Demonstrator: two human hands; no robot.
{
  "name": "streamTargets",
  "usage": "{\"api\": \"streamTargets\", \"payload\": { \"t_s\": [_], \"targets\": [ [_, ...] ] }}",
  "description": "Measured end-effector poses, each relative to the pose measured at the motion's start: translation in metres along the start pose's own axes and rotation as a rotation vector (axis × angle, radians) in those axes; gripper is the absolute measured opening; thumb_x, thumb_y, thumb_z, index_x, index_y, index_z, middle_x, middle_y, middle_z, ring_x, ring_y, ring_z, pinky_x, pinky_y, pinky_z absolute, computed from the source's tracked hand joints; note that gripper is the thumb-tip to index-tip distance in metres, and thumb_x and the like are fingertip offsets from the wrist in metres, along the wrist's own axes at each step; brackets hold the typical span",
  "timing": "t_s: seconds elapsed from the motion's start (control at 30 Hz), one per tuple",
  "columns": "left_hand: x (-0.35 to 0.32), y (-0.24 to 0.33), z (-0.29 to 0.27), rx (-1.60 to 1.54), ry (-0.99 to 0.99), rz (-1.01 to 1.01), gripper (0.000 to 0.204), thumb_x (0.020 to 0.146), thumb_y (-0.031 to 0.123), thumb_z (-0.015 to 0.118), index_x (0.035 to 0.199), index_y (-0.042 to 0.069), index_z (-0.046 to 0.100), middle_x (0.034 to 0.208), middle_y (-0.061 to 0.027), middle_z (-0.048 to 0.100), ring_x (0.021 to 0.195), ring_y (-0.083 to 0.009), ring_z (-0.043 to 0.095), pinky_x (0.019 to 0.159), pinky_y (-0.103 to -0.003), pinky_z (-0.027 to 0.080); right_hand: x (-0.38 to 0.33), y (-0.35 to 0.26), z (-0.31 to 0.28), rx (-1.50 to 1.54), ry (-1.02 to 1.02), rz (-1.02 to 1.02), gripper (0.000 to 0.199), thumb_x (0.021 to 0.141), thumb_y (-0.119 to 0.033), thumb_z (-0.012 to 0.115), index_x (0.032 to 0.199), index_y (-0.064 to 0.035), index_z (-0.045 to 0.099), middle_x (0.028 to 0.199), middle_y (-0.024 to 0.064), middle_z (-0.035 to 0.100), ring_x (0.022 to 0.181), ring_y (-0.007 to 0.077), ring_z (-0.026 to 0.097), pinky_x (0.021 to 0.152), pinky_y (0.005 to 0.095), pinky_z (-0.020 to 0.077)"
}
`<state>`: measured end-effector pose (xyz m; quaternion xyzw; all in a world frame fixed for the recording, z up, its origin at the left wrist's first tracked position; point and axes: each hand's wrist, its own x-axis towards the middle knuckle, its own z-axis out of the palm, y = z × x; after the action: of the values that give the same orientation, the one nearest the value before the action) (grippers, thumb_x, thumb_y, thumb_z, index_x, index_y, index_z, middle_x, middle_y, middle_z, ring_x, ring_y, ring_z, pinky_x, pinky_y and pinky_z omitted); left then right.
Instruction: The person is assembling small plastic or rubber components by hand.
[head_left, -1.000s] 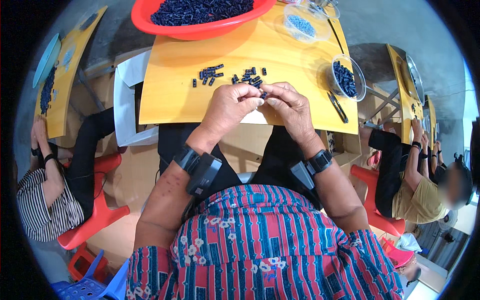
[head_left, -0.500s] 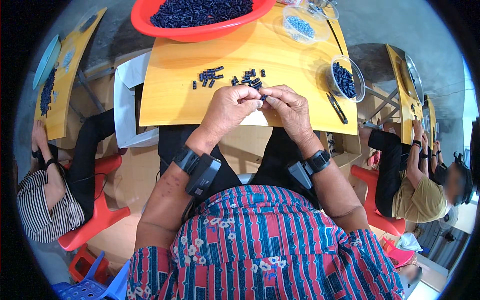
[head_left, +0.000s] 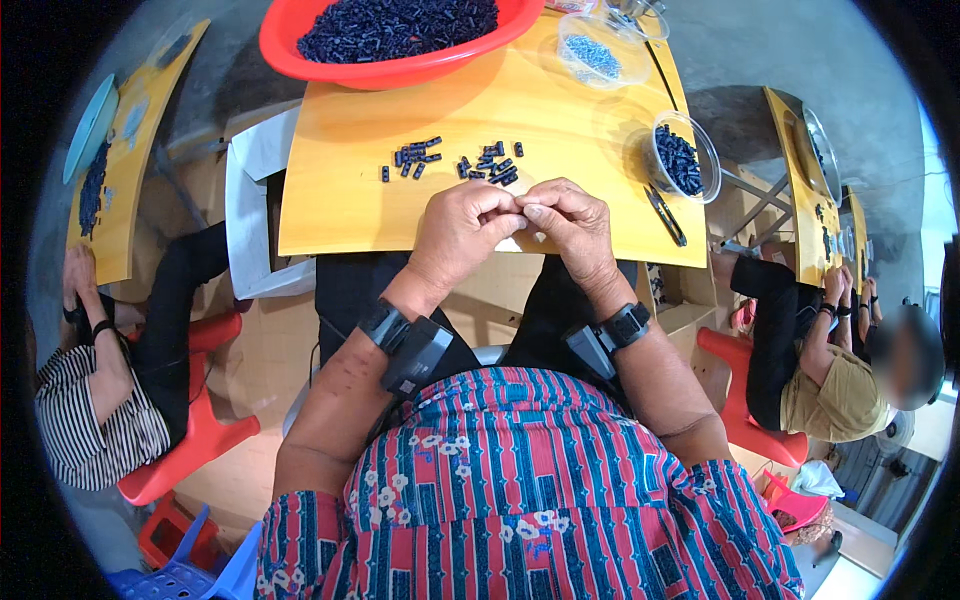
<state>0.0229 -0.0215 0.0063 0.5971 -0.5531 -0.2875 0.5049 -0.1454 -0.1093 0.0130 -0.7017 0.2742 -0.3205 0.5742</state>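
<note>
Pinching fingertips together, the left hand [head_left: 462,228] and right hand [head_left: 570,225] closed on one small dark piece, barely visible, over the yellow table [head_left: 330,210]; loose pieces [head_left: 455,162] lay just beyond, within reach.

Yellow wooden worktables [head_left: 350,200] stand on a grey concrete floor [head_left: 760,50] in even daylight. Red plastic stools [head_left: 200,440] flank them, with a blue crate [head_left: 190,575] at lower left.

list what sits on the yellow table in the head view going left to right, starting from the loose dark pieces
loose dark pieces → left hand → right hand → black tool → clear bowl of dark pieces
</note>
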Motion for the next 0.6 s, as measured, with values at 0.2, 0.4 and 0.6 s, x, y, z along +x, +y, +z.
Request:
{"api": "streamTargets", "payload": {
  "t_s": [0.2,0.4,0.6],
  "targets": [
    [-0.002,0.000,0.005,0.033,0.029,0.041,0.008,0.080,0.003,0.075,0.086,0.000,0.071,0.075,-0.0075,0.064,0.066,-0.0161,0.061,0.062,-0.029,0.049,0.005,-0.001,-0.005,0.150,-0.085,0.238,0.009,0.091,-0.003,0.071,0.099,0.0015,0.069,0.092,0.0052,0.069,0.084,0.0116,0.065,0.078,0.0256,0.0534],
    [-0.003,-0.005,0.008,0.168,0.030,0.174,0.010,0.078,0.006,0.076,0.086,0.002,0.072,0.078,-0.0107,0.065,0.071,-0.0262,0.064,0.065,-0.035,0.051,0.011,-0.009,-0.006,0.161,-0.118,0.365,0.011,0.089,-0.001,0.072,0.094,-0.0024,0.063,0.082,0.0015,0.067,0.073,0.0074,0.064,0.066,0.0208,0.0523],
    [-0.006,-0.003,0.008,0.237,-0.025,0.141,0.009,0.081,0.013,0.071,0.088,0.008,0.071,0.083,-0.0091,0.064,0.084,-0.0301,0.064,0.073,-0.042,0.053,0.014,-0.020,-0.011,0.077,-0.139,0.571,0.016,0.087,-0.005,0.076,0.088,-0.0061,0.061,0.075,0.0007,0.066,0.061,0.0065,0.063,0.053,0.0204,0.0492]
  ]
}}
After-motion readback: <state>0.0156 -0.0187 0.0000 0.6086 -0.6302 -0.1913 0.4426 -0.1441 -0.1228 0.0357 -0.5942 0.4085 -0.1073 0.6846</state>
